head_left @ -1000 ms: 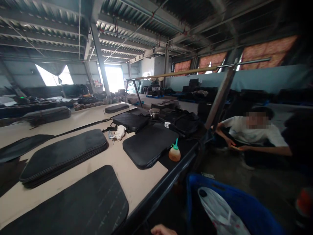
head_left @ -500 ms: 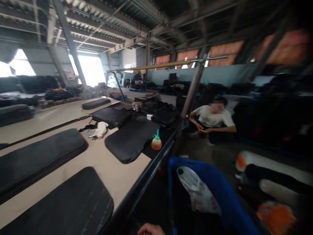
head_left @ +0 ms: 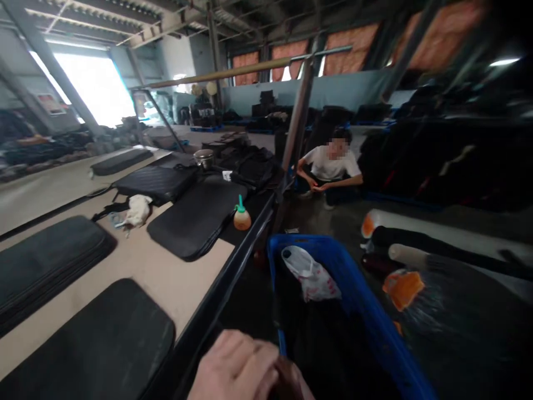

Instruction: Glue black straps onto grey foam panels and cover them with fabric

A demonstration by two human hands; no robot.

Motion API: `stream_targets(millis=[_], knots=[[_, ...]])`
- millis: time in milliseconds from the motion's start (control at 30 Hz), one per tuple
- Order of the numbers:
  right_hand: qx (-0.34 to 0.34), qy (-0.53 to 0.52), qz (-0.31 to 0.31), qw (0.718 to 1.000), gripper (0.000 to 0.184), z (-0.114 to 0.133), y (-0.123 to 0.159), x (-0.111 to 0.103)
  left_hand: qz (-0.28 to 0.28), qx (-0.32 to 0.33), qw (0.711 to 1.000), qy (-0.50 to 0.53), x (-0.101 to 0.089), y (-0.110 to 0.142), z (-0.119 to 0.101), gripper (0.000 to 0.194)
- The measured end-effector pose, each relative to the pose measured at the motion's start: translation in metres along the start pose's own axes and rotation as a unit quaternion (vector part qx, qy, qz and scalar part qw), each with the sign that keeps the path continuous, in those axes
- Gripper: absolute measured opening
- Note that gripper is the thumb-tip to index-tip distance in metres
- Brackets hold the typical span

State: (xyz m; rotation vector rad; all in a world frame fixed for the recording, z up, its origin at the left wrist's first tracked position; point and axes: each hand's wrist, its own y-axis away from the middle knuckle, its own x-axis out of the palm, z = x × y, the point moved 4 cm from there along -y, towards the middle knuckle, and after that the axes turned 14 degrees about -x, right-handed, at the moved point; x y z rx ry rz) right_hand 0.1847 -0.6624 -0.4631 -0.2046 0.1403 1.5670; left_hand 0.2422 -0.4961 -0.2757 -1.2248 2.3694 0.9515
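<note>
At the bottom centre is my left hand, seen from its back, with the fingers bent over. What they hold, if anything, is hidden. Pressed close to its right is a darker skin-toned shape, which may be part of my right hand; its fingers do not show clearly. Just right of the hands stands a blue plastic bin with dark contents and a white plastic bag. To the left, a dark rounded panel lies on the table near its edge.
More dark panels lie stacked on the cardboard-covered table. An orange squeeze bottle with a green nozzle stands by the edge. Rolls of material lie on the floor at right. A person squats beyond the bin.
My view has swung right and down, so the table and bin sit further left and higher. My left hand has come further up into view, with the darker shape beside it.
</note>
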Motion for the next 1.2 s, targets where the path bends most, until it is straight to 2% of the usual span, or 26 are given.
stream_targets(millis=[67,100,167,200,267,367,467,533,600,633,733,800,933,1067,1133,1200], knots=[[-0.008,-0.002,0.034,0.999,0.034,-0.013,0.007,0.003,-0.063,0.041,0.996,-0.045,-0.045,0.018,-0.007,0.041],[-0.018,0.002,0.046,0.999,0.036,-0.018,0.01,0.005,-0.124,0.076,0.984,-0.104,-0.069,0.022,-0.012,0.042],[-0.043,0.02,0.065,0.997,0.039,-0.024,0.012,0.011,-0.258,0.13,0.932,-0.218,-0.119,0.018,-0.018,0.042],[-0.056,0.03,0.074,0.995,0.039,-0.024,0.012,0.013,-0.3,0.139,0.906,-0.264,-0.14,0.009,-0.017,0.043],[-0.076,0.047,0.089,0.992,0.038,-0.02,0.01,0.017,-0.336,0.123,0.875,-0.327,-0.176,-0.026,-0.007,0.052],[-0.103,0.069,0.114,0.986,0.035,-0.007,0.004,0.018,-0.368,0.076,0.86,-0.345,-0.21,-0.089,0.015,0.067],[-0.121,0.075,0.134,0.981,0.037,0.002,0.002,0.015,-0.357,0.044,0.862,-0.357,-0.217,-0.136,0.034,0.072],[-0.117,0.073,0.132,0.982,0.038,0.002,0.002,0.012,-0.31,0.025,0.873,-0.375,-0.212,-0.152,0.043,0.073],[-0.11,0.075,0.133,0.982,0.037,0.0,0.002,0.012,-0.271,0.003,0.882,-0.384,-0.207,-0.158,0.047,0.072],[-0.109,0.077,0.136,0.982,0.037,-0.001,0.002,0.013,-0.275,-0.001,0.881,-0.385,-0.205,-0.158,0.047,0.072],[-0.117,0.099,0.156,0.976,0.038,-0.003,0.0,0.017,-0.343,0.016,0.854,-0.392,-0.203,-0.154,0.041,0.071],[-0.121,0.131,0.158,0.971,0.038,-0.004,-0.002,0.019,-0.356,0.022,0.844,-0.401,-0.199,-0.155,0.042,0.072],[-0.141,0.2,0.145,0.959,0.037,-0.005,-0.006,0.025,-0.321,0.007,0.852,-0.413,-0.189,-0.165,0.062,0.069],[-0.138,0.246,0.12,0.952,0.026,-0.016,-0.022,0.043,-0.379,0.04,0.83,-0.406,-0.188,-0.182,0.087,0.078],[-0.146,0.241,0.126,0.951,0.017,-0.018,-0.031,0.057,-0.385,0.059,0.832,-0.396,-0.188,-0.191,0.095,0.083],[-0.154,0.223,0.127,0.954,0.016,-0.012,-0.036,0.071,-0.376,0.065,0.842,-0.382,-0.19,-0.195,0.097,0.086]])
